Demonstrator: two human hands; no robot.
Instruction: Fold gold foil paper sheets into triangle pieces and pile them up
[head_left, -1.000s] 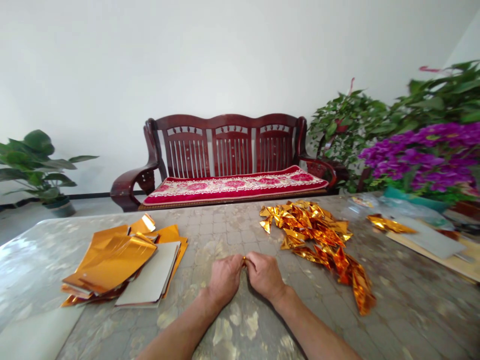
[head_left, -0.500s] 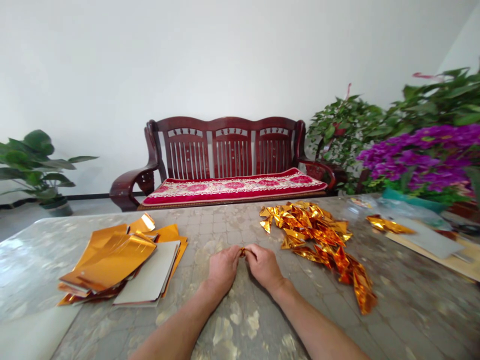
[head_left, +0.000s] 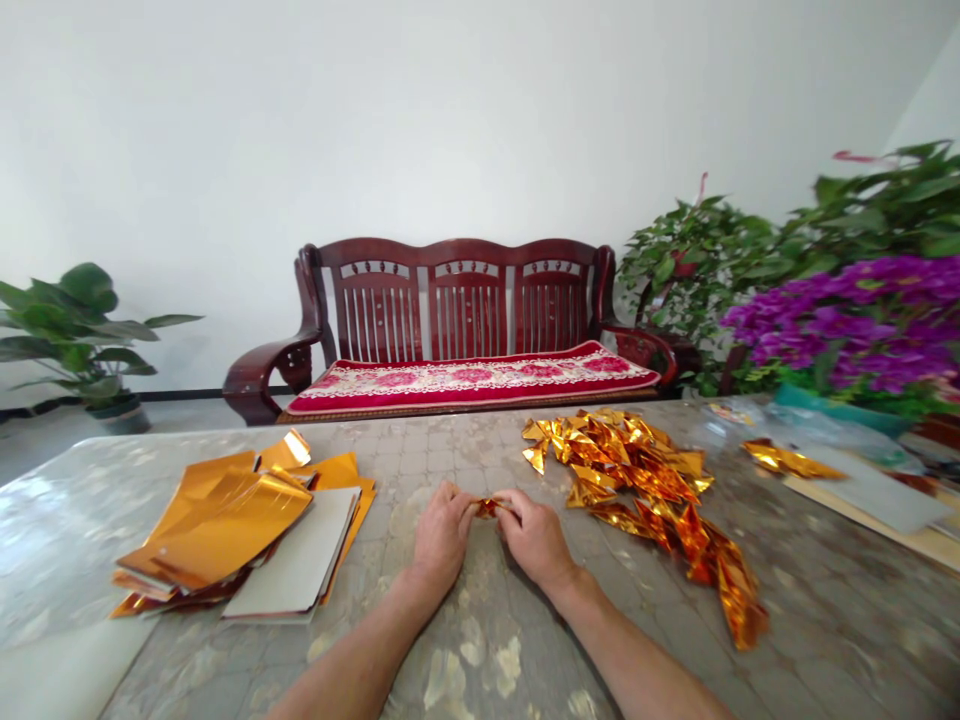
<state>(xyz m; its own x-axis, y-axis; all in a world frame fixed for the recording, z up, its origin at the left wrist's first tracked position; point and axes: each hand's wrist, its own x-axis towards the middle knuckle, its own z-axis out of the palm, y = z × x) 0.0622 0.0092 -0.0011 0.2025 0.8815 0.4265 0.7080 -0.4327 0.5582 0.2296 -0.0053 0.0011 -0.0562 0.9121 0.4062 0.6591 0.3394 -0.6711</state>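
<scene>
A small folded piece of gold foil (head_left: 487, 508) is pinched between my left hand (head_left: 442, 535) and my right hand (head_left: 534, 540), above the middle of the table. To the right of my right hand lies a loose heap of folded gold foil triangles (head_left: 637, 480). Left of my left hand is a stack of flat gold foil sheets (head_left: 225, 520), with a grey card (head_left: 300, 558) lying on its right side.
The marbled tabletop (head_left: 420, 465) has a glossy left end. A gold foil strip (head_left: 787, 460) and a pale board (head_left: 870, 500) lie at the right. Potted plants (head_left: 847, 340) crowd the far right. Behind the table stands a dark wooden bench (head_left: 465, 310).
My hands have eased slightly apart, and more of the gold foil piece shows between them. The view has tilted a little, shifting the whole scene slightly lower.
</scene>
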